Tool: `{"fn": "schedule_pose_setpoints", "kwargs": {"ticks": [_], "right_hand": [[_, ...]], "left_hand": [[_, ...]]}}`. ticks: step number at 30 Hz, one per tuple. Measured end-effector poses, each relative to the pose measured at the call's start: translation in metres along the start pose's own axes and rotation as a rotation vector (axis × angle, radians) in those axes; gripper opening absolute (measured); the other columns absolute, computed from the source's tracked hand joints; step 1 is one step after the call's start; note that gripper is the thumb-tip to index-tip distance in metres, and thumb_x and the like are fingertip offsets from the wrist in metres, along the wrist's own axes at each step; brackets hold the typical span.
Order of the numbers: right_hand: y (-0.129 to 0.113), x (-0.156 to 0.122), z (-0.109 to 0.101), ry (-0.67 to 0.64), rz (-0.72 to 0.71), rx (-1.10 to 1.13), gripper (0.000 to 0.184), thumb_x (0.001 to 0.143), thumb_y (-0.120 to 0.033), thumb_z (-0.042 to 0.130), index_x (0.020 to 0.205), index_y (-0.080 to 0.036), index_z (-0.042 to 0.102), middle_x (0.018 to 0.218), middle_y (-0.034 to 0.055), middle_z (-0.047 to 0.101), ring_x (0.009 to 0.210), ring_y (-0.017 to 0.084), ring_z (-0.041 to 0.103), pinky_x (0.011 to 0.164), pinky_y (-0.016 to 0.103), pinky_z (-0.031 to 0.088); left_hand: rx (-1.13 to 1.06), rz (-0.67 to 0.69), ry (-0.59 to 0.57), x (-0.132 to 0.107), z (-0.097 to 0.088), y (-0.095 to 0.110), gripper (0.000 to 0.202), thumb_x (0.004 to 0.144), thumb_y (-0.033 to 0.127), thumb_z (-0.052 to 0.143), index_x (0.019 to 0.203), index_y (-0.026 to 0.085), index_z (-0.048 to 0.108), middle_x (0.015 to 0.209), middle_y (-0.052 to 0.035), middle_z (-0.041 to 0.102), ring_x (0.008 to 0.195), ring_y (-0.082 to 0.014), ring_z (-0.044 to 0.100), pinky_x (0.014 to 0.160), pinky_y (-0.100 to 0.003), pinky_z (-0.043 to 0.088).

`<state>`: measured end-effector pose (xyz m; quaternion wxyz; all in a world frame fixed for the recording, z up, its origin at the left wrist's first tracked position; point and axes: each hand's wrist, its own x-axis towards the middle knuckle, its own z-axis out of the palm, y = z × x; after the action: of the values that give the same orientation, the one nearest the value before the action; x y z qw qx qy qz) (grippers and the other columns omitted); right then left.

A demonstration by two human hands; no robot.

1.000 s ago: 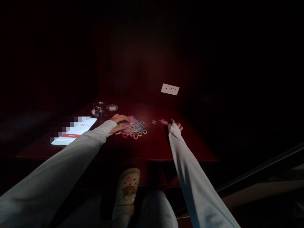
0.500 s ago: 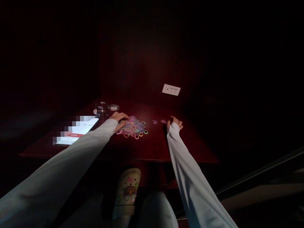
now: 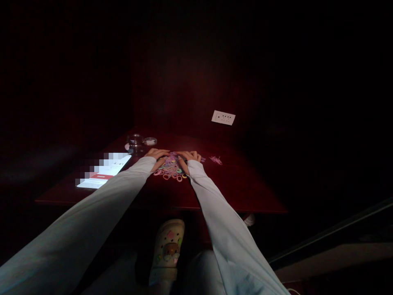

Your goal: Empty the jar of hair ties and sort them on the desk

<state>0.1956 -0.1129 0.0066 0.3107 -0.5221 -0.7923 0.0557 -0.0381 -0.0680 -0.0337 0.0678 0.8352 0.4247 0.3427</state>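
A pile of small coloured hair ties [image 3: 172, 167], mostly pink, purple and green, lies on the dark red table [image 3: 233, 188]. Along its left side rests my left hand [image 3: 157, 155], thumb and fingers apart at the edge of the pile. My right hand [image 3: 189, 157] is at the right side, its thumb apart from the fingers, which reach over the pile's far edge. Neither hand shows anything lifted. To the right of my right hand sits a small separate bunch of purple-pink hair ties [image 3: 216, 160].
A clear jar [image 3: 135, 140] stands at the back left, with a round lid [image 3: 150, 141] beside it. A lit phone [image 3: 104, 171] lies at the left. On the back wall is a white socket plate [image 3: 223, 117]. A clog [image 3: 168, 248] shows below the table edge.
My right hand has moved left from the small bunch to the main pile. My left hand stays at the pile's left side. The view has shifted slightly.
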Motion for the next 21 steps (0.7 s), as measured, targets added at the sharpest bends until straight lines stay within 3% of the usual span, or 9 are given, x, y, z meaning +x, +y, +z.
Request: {"fn": "schedule_pose_setpoints", "kwargs": {"ticks": [8,13,16,21], "right_hand": [[0.005,-0.002,-0.002,-0.094,0.029,0.085,0.039,0.108,-0.048,0.043,0.114,-0.035,0.079,0.125,-0.0033,0.075,0.114,0.022,0.047,0.109,0.04,0.026],[0.01,0.0,-0.001,-0.032,0.087,0.184,0.039,0.108,-0.043,0.043,0.111,-0.036,0.081,0.117,-0.002,0.076,0.111,0.022,0.049,0.109,0.041,0.028],[0.013,0.001,0.002,0.005,0.107,0.19,0.034,0.107,-0.039,0.047,0.115,-0.037,0.08,0.122,-0.0028,0.075,0.112,0.023,0.049,0.108,0.043,0.03],[0.014,0.0,0.005,-0.078,0.041,0.187,0.029,0.104,-0.041,0.052,0.113,-0.038,0.08,0.129,-0.0047,0.073,0.115,0.024,0.047,0.107,0.041,0.032]], "left_hand": [[0.015,-0.02,-0.031,-0.004,-0.002,0.01,0.042,0.103,0.04,0.041,0.129,0.029,0.071,0.135,0.0012,0.072,0.12,-0.0251,0.055,0.111,-0.041,0.044],[-0.012,0.019,-0.039,-0.003,-0.008,0.013,0.04,0.103,0.044,0.042,0.12,0.029,0.074,0.129,-0.0004,0.074,0.117,-0.026,0.055,0.109,-0.042,0.044],[-0.019,0.03,-0.014,-0.003,-0.008,0.012,0.038,0.103,0.043,0.043,0.118,0.028,0.074,0.129,-0.0011,0.074,0.115,-0.0255,0.056,0.108,-0.042,0.043],[0.0,-0.013,0.037,-0.002,-0.005,0.004,0.036,0.1,0.043,0.047,0.122,0.03,0.071,0.134,-0.0001,0.071,0.115,-0.026,0.055,0.109,-0.043,0.044]]}}
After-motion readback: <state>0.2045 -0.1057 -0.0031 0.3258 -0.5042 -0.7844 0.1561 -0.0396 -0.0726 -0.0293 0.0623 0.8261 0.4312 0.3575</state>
